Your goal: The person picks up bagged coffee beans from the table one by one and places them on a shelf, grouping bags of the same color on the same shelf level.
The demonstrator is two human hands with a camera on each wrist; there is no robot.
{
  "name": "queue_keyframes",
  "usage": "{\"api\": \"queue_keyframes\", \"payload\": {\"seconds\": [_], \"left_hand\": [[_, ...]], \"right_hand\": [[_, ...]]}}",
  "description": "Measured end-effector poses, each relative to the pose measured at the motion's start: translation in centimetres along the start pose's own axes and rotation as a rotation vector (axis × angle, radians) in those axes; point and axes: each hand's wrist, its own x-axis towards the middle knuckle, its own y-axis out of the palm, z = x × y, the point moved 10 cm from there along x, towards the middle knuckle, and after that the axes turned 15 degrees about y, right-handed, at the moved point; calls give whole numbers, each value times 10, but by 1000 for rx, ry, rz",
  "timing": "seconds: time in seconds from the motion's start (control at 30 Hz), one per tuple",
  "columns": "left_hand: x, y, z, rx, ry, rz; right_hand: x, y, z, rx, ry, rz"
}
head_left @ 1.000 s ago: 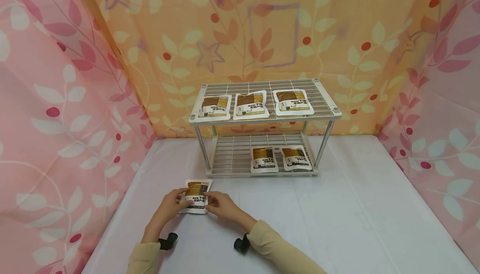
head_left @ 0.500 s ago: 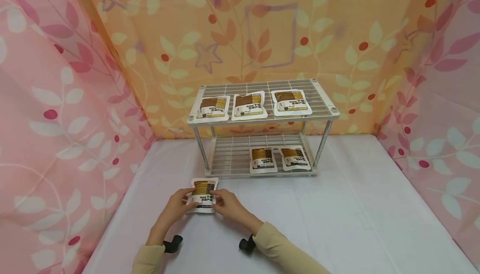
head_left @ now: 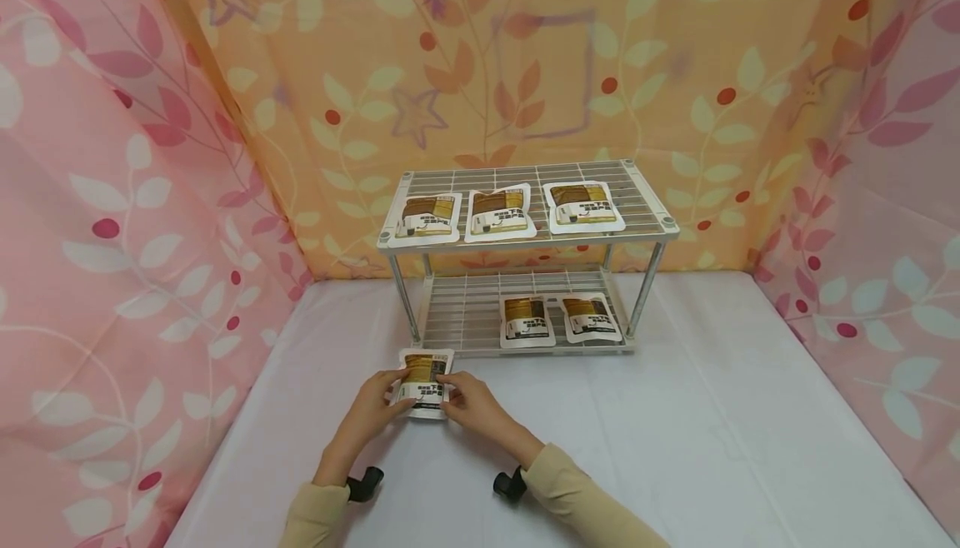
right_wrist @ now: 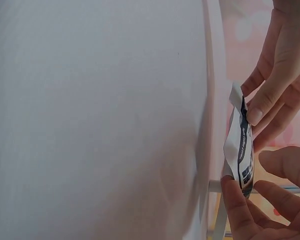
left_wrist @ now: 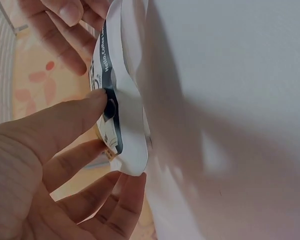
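Low over the white table, in front of the rack's left leg, both hands hold a white-edged pouch (head_left: 425, 369) with a brown and gold printed front. My left hand (head_left: 375, 402) grips its left side; in the left wrist view the thumb (left_wrist: 92, 102) presses the printed face and fingers reach behind. At the right edge is my right hand (head_left: 476, 402), pinching the pouch. The right wrist view shows the pouch (right_wrist: 236, 142) edge-on, a right fingertip at its back and the right thumb (right_wrist: 282, 162) a little off its face.
A two-tier white wire rack (head_left: 525, 242) stands behind the hands. Three similar pouches (head_left: 498, 213) lie on its upper shelf. Two more pouches (head_left: 527, 321) lie at the right of the lower shelf, whose left part shows bare wires. Patterned cloth (head_left: 360, 107) surrounds the table.
Both hands have carried the pouch to the right and slightly toward the rack, up to just in front of its lower left corner. The pouches on the rack have stayed put.
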Motion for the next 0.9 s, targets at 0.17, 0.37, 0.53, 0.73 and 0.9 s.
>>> {"api": "queue_keyframes", "payload": {"seconds": [0.17, 0.37, 0.53, 0.73, 0.9], "left_hand": [[6, 5, -5, -1, 11, -17], [15, 8, -13, -6, 37, -61], [22, 10, -21, -25, 62, -96], [31, 14, -23, -44, 65, -126], [37, 16, -25, -53, 75, -154]], "right_hand": [[-1, -9, -1, -22, -36, -36], [-2, -19, -4, -53, -57, -93], [-1, -27, -9, -56, -67, -128], [1, -36, -13, -68, -67, -157], [4, -41, -14, -93, -43, -146]]}}
